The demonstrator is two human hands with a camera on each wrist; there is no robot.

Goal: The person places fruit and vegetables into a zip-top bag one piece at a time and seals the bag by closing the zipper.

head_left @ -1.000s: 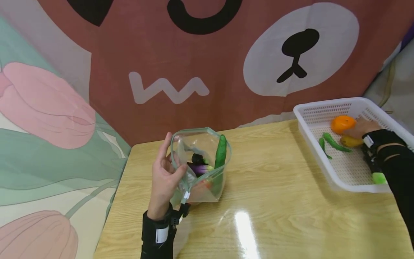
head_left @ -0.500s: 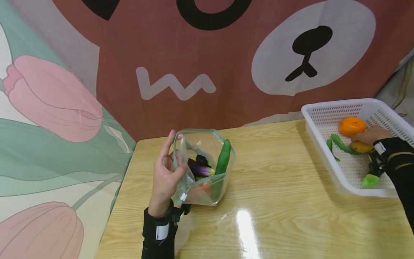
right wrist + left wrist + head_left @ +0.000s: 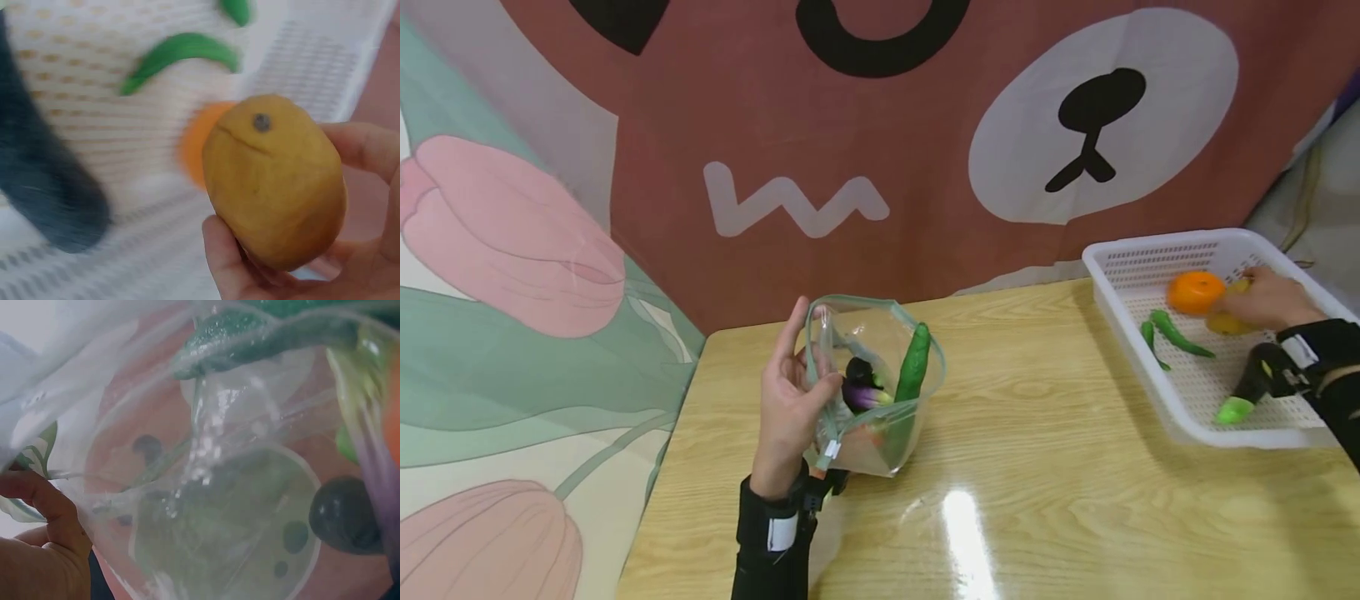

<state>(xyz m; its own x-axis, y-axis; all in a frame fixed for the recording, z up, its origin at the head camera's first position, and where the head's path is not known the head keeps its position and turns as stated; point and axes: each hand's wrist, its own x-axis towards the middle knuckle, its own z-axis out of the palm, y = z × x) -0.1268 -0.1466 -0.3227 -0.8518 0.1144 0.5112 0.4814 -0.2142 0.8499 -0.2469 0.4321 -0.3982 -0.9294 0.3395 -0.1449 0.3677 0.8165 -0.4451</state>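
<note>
In the head view my left hand [image 3: 790, 408] holds the green-edged rim of a clear zip bag [image 3: 872, 454] between thumb and fingers. The bag's mouth gapes. A cucumber [image 3: 913, 367] leans upright in it, beside a purple eggplant [image 3: 865, 397] and a black round item [image 3: 859, 371]. Something orange shows blurred through the plastic. My right hand [image 3: 1273, 298] is over the white basket [image 3: 1150, 400], gripping a yellow mango [image 3: 275, 181] with thumb and fingers around its sides. In the right wrist view the mango appears raised above the basket's floor.
Inside the basket lie an orange [image 3: 1195, 292], two green chili peppers [image 3: 1180, 335] and a long dark vegetable with a green end [image 3: 1247, 387]. Wooden table [image 3: 1022, 442] spans between bag and basket. A printed cloth [image 3: 850, 125] hangs behind.
My right hand has picked up the mango and moved slightly up and right, uncovering more of the long dark vegetable. My left hand keeps hold of the bag, nearly still.
</note>
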